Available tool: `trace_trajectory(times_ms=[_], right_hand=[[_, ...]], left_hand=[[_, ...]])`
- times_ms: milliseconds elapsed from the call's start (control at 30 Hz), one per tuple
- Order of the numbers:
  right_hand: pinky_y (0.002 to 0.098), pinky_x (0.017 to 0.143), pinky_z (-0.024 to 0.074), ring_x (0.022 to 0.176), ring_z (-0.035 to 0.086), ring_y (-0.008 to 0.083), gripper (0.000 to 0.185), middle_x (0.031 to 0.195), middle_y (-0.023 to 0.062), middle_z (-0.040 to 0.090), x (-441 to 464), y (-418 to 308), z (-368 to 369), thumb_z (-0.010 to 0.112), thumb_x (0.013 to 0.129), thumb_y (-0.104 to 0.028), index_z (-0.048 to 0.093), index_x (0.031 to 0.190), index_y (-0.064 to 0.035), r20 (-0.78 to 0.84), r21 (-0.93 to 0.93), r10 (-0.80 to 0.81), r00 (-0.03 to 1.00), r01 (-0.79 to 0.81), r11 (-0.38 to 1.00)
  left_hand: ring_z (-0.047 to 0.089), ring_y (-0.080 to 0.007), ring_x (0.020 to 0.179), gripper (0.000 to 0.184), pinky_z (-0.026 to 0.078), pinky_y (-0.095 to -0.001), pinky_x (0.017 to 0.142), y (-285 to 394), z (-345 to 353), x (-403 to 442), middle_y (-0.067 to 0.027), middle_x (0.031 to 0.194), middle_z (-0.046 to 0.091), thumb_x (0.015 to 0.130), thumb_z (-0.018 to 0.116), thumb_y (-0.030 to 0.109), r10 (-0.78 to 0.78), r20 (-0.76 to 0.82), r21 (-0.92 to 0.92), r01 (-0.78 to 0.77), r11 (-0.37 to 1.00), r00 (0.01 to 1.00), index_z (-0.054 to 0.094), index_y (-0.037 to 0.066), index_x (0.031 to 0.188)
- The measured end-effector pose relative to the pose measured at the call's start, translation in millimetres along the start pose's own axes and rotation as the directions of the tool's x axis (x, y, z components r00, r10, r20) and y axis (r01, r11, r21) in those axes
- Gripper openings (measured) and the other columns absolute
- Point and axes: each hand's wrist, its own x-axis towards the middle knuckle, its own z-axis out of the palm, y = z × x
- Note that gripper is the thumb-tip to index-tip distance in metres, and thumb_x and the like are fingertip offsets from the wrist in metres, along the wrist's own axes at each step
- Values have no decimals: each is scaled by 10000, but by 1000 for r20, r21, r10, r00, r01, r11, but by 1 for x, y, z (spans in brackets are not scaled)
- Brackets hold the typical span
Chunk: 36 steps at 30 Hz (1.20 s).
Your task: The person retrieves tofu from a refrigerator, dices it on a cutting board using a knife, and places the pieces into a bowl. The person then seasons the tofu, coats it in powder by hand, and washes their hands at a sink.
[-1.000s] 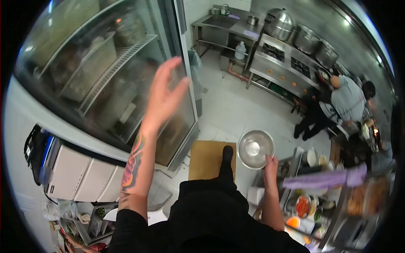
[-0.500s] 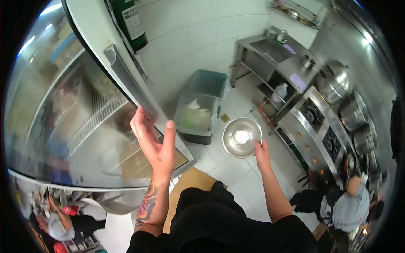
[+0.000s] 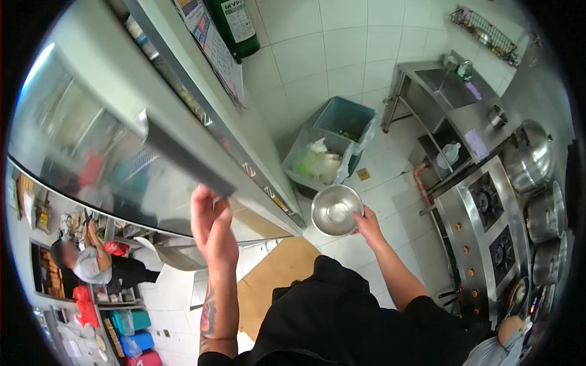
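Just right of the frame's centre, a metal bowl (image 3: 336, 211) is held by its rim in the closed right hand (image 3: 367, 224). Left of centre, the left hand (image 3: 213, 229) is held half curled at the lower end of the grey door handle (image 3: 188, 160); whether it is gripped cannot be told.

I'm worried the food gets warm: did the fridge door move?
Yes, the fridge door has swung outward, away from the fridge's body, leaving a gap.
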Motion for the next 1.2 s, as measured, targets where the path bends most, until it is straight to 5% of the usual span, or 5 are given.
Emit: trace_trajectory(times_ms=[467,633,800,1067,1200], right_hand=[[347,505,597,698,714,225,377,1029,145,691,6,39,111,575,954,-168,556,1291,0,586,-214,195,787,-82,973],[366,558,638,808,729,240,463,1089,146,681,-2,44,139,572,950,-176,500,1374,-5,658,-344,228,718,18,939],[364,544,617,773,723,234,421,1077,133,684,-4,7,177,566,955,-150,522,1353,-20,672,-228,193,715,-48,973],[349,881,578,1078,665,192,429,1251,131,644,-5,-100,284,577,962,-112,513,1377,-24,467,91,22,884,-72,993],[372,578,598,843,705,296,430,1185,211,632,26,-189,347,504,995,-145,406,1385,9,401,211,-258,879,185,960]], left_hand=[[650,-229,898,343,524,-407,930,146,-148,-262,-114,872,676,1034,467,245,302,-655,-54,-442,895,692,614,60,785],[653,-254,1116,461,538,-415,973,139,-245,-328,-190,1234,666,1091,364,331,362,-568,248,-266,932,739,593,-16,1289],[413,-265,1448,637,278,-413,1214,107,-313,-346,-176,1539,476,1111,263,502,425,-851,472,94,877,308,354,59,1560],[441,-276,1410,692,291,-420,1206,130,-405,-328,-190,1531,474,1103,210,545,414,-893,420,-5,907,177,331,52,1574],[503,-270,1364,692,330,-413,1181,37,-473,-413,-191,1455,560,1091,300,559,285,-947,274,89,958,-151,487,2,1456]])
